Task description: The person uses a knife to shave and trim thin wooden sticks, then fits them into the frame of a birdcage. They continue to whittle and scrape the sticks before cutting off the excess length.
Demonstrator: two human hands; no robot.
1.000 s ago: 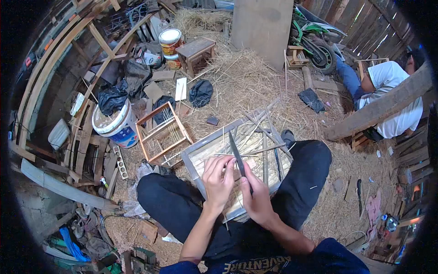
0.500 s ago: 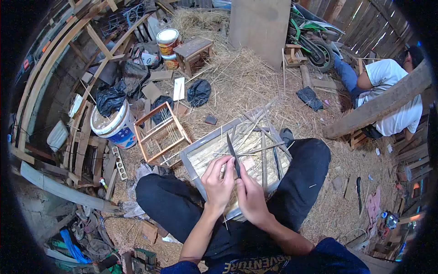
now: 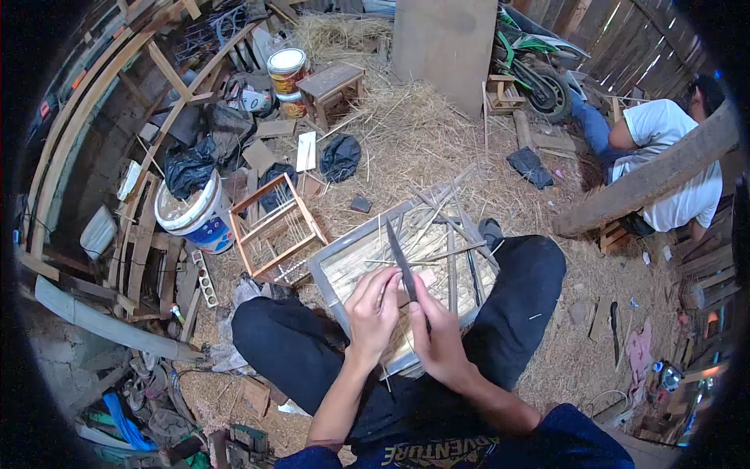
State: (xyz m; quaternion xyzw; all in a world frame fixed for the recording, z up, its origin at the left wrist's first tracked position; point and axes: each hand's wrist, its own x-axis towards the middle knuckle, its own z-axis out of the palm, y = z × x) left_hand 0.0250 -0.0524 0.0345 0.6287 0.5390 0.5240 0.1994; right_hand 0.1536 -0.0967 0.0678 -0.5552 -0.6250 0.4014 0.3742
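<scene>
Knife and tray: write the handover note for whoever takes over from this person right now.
Right hand: shut on the knife, blade pointing away from the body.
Left hand: fingers pinched shut beside the blade; what they hold is too thin to make out.
Things: grey tray on the lap with loose bamboo strips in it; wooden cage frame on the straw to the left.
Done: many strips lie in the tray.
Left: probably the piece at the blade; the cage frame looks only partly barred.
</scene>
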